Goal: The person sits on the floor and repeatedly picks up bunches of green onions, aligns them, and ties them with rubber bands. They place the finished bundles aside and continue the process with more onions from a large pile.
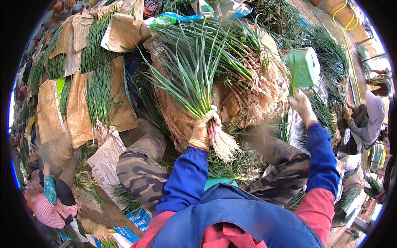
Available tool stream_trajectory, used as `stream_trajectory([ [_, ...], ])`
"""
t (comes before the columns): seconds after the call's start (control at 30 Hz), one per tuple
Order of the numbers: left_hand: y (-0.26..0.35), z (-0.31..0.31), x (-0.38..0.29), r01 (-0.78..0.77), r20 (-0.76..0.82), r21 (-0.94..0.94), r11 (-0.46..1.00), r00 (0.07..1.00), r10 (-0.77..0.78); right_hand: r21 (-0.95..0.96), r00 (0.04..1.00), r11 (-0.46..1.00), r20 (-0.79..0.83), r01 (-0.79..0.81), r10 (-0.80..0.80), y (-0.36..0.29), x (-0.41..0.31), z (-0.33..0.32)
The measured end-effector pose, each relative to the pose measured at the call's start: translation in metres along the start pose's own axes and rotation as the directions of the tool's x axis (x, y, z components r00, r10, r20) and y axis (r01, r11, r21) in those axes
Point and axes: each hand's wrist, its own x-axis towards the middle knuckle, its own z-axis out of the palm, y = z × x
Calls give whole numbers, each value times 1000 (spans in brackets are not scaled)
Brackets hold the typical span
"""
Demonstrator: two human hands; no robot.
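Observation:
My left hand, in a pale glove, is closed round a bunch of spring onions just above its roots. The green leaves fan out away from me and the pale roots hang towards my lap. My right hand is raised at the right, by the green plastic container, with a few thin green leaves at its fingers; it is slightly blurred. Between and beyond my hands lies a large heap of spring onions with reddish bulbs and tangled roots, on brown sacking.
Cut leaves litter the ground between my knees. Bundled spring onions and brown paper sheets lie at the left. People sit at the lower left and far right. A yellow hose runs along the right.

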Motion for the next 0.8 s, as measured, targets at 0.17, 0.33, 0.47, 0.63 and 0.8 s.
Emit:
stream_trajectory([
  [0.17,3,1,-3,-43,101,21,999,994,41,-187,533,854,838,486,-120,57,-149,149],
  [0.33,9,24,-16,-144,94,3,990,985,143,202,898,932,-389,302,-207,-25,-48,-20],
  [0.47,14,24,-18,-68,128,-24,997,989,71,807,942,591,-212,17,262,-116,52,-87],
  [0.63,32,1,-35,-111,77,17,994,991,110,812,997,582,66,-35,-32,-228,52,-113],
  [0.8,39,7,-52,-203,48,122,972,979,198,718,921,678,-354,154,166,-241,50,-90],
])
